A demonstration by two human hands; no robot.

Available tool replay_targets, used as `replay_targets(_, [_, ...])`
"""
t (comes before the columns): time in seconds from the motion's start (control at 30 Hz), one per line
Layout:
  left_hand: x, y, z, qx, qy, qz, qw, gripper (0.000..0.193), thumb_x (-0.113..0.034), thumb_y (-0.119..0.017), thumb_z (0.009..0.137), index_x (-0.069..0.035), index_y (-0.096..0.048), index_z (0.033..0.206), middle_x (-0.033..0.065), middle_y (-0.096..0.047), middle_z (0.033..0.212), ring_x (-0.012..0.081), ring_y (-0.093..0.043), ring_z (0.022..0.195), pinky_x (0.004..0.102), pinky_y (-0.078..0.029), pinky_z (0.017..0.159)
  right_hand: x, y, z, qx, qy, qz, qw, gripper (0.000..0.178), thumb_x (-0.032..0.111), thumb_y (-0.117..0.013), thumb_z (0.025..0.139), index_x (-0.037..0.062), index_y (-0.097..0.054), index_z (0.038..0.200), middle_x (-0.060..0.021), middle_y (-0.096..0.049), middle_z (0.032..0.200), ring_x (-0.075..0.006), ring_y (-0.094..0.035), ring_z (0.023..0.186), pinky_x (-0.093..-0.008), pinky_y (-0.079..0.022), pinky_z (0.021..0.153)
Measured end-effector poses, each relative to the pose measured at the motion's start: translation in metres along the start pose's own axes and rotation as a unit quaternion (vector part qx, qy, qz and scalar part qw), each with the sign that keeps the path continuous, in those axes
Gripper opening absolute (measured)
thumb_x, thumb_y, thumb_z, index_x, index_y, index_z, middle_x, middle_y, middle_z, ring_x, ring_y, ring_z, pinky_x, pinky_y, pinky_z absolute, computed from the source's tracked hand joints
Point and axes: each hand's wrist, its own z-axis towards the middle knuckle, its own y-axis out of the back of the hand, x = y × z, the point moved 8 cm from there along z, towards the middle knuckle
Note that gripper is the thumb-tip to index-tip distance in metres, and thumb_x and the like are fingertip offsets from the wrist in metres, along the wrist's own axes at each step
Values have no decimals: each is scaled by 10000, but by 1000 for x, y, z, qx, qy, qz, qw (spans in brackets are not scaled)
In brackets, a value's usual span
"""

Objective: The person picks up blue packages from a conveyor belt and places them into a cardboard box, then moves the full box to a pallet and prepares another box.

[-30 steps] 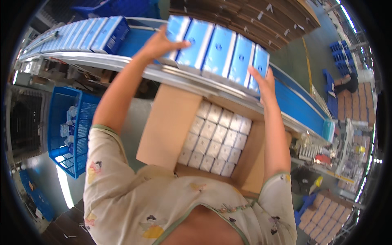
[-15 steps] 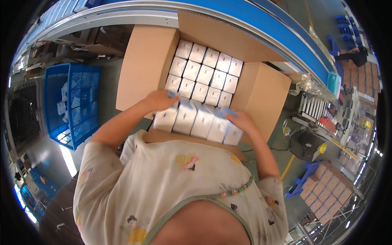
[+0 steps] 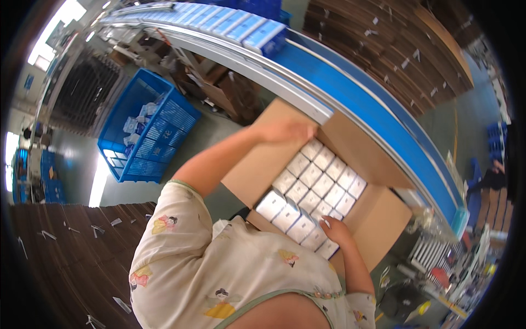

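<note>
Below my hands stands an open brown carton (image 3: 378, 241) filled with rows of white wrapped packs (image 3: 312, 202). A near row of packs (image 3: 286, 217) sits against the wall closest to me, its left end looking higher than the rows behind. My right hand (image 3: 337, 230) lies at the right end of this row, fingers stretched over the packs and touching them. My left hand (image 3: 287, 131), smeared by motion, is over the carton's left flap close to the far left corner. Its fingers point toward the conveyor and nothing shows in them.
A blue conveyor belt (image 3: 350, 88) runs behind the carton, with a line of blue-and-white packs (image 3: 241, 27) at its far left. To the left stands a blue crate (image 3: 159, 142) with loose packs inside. Flattened cardboard (image 3: 71, 257) is stacked lower left, with more stacks (image 3: 383, 49) beyond the belt.
My left hand has left the row of packs and moved up and away over the flap. The row has gone down into the carton. My view has turned leftward.
</note>
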Motion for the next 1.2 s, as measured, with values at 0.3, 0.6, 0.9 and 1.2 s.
replay_targets(0.3, [3, 315, -21, -335, 221, 493, 772, 450, -387, -431, 851, 0, -614, 988, 206, -593, 1011, 326, -576, 906, 395, -422, 840, 68, 87, -11, -122, -31, 36, 991, 327, 247, -574, 804, 67, -577, 1078, -166, -621, 892, -287, -598, 707, -347, -478, 660])
replay_targets(0.6, [49, 432, -22, -462, 298, 463, 695, 460, -375, -454, 807, -35, -555, 1099, 178, -482, 1212, 332, -453, 1118, 398, -375, 919, 119, 143, -18, -196, -28, 34, 980, 255, 182, -555, 820, 41, -596, 1028, -139, -628, 941, -256, -610, 855, -318, -468, 758])
replay_targets(0.9, [33, 306, 57, -205, 184, 74, 959, 615, -441, -643, 679, -28, -545, 1124, 157, -620, 916, 216, -595, 760, 278, -470, 632, 119, 311, 86, -387, 73, 248, 885, 405, 236, -543, 870, 21, -472, 1206, -68, -588, 1031, -106, -556, 882, -235, -439, 726])
replay_targets(1.2, [-3, 177, 108, -239, 74, 163, 954, 1069, -603, -742, 499, 85, -357, 1221, 247, -547, 1086, 342, -543, 1019, 346, -404, 908, 95, 337, 100, -439, 57, 377, 813, 582, 313, -750, 665, -24, -474, 1050, -135, -574, 973, -174, -557, 848, -284, -443, 763])
